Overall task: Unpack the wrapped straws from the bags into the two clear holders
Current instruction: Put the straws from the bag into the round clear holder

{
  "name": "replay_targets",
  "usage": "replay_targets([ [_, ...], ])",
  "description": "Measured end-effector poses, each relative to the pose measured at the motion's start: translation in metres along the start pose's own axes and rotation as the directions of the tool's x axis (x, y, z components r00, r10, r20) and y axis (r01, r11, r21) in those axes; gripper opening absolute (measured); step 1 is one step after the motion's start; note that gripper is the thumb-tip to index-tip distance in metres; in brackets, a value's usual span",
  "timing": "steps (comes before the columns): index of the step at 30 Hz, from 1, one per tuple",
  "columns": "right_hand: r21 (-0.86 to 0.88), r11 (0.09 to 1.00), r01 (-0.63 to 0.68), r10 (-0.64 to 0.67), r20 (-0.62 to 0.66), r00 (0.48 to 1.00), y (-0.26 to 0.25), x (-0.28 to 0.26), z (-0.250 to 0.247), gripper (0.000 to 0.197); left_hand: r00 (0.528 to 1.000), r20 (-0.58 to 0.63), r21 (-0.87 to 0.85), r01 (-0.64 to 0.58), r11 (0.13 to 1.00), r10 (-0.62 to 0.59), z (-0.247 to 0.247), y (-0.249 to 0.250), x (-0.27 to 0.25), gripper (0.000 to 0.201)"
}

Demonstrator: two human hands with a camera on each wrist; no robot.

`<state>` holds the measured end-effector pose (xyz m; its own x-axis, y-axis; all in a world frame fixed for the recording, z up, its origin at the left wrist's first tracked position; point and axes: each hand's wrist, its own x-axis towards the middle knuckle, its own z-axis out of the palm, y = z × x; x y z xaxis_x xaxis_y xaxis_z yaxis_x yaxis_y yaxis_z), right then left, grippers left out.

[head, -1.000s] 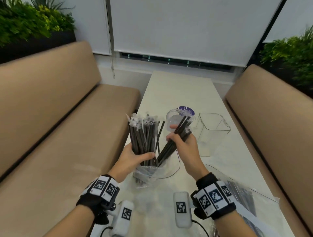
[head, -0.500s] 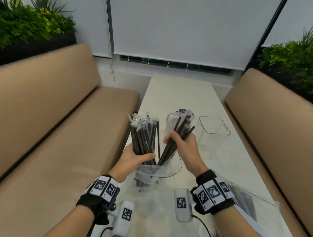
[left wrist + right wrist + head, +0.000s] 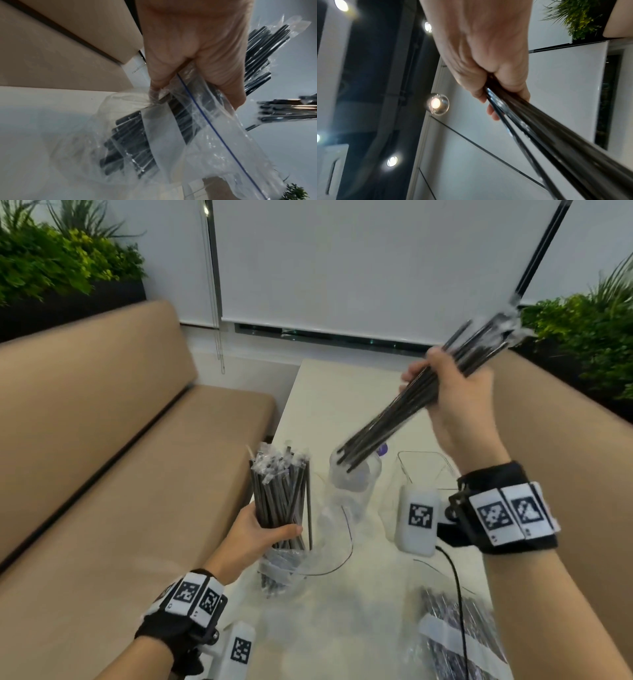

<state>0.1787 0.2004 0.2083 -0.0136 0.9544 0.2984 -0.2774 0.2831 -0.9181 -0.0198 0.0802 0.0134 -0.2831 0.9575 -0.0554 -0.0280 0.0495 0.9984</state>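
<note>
Head view: closest to the person, at the bottom right of the white table (image 3: 329, 392), lies a clear bag of straws (image 3: 455, 628), flat and full of dark sticks. A black cable (image 3: 457, 583) runs over it.

A little farther on, the left hand (image 3: 255, 537) has its fingers and thumb wrapped tight around a bunch of wrapped straws (image 3: 281, 491). This bunch stands up straight. Its bottom end sits inside an open clear bag (image 3: 291, 568) with a thin blue line at the mouth. In the left wrist view, the fingers (image 3: 221, 75) squeeze the bag and straws together.

Past that stand two clear holders, side by side on the table. The round holder (image 3: 354, 477) is on the left and the square holder (image 3: 424, 470) on the right.

Higher up, the right hand (image 3: 455, 392) is closed tight around a second bunch of straws (image 3: 404, 409). These straws are tilted. Their low ends hang just above the round holder and their wrapped tops point up to the right.

Brown benches (image 3: 102, 422) sit on both sides, and green plants (image 3: 51, 258) are at the back.
</note>
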Motion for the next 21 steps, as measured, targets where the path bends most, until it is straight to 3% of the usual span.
replay_targets([
  [2,-0.003,0.998,0.062,-0.062,-0.119,0.991,0.003,0.023,0.001,0.014,0.999,-0.021,-0.005,0.024,1.0,-0.024,-0.005,-0.007,0.001,0.042],
  [6,-0.257,0.965,0.043,-0.102,-0.221,0.97,0.066,0.047,0.01,0.009,0.998,-0.013,-0.008,0.062,0.998,-0.063,-0.008,-0.014,-0.001,0.048],
  [11,-0.36,0.917,-0.173,0.081,-0.257,0.963,0.142,0.053,0.011,0.005,0.996,0.031,-0.008,0.078,0.997,-0.078,-0.007,-0.013,-0.004,0.042],
  [14,-0.479,0.823,-0.306,0.205,-0.252,0.946,0.16,0.054,0.005,0.014,0.995,0.042,-0.006,0.088,0.996,-0.087,-0.009,-0.013,-0.004,0.042],
  [18,-0.525,0.774,-0.354,0.283,-0.214,0.935,0.168,0.059,-0.002,0.022,0.994,0.059,-0.012,0.094,0.996,-0.093,-0.007,-0.013,-0.004,0.039],
  [21,-0.51,0.787,-0.347,0.285,-0.198,0.938,0.152,0.06,-0.005,0.026,0.995,0.06,-0.023,0.081,0.996,-0.08,-0.005,-0.011,-0.006,0.037],
])
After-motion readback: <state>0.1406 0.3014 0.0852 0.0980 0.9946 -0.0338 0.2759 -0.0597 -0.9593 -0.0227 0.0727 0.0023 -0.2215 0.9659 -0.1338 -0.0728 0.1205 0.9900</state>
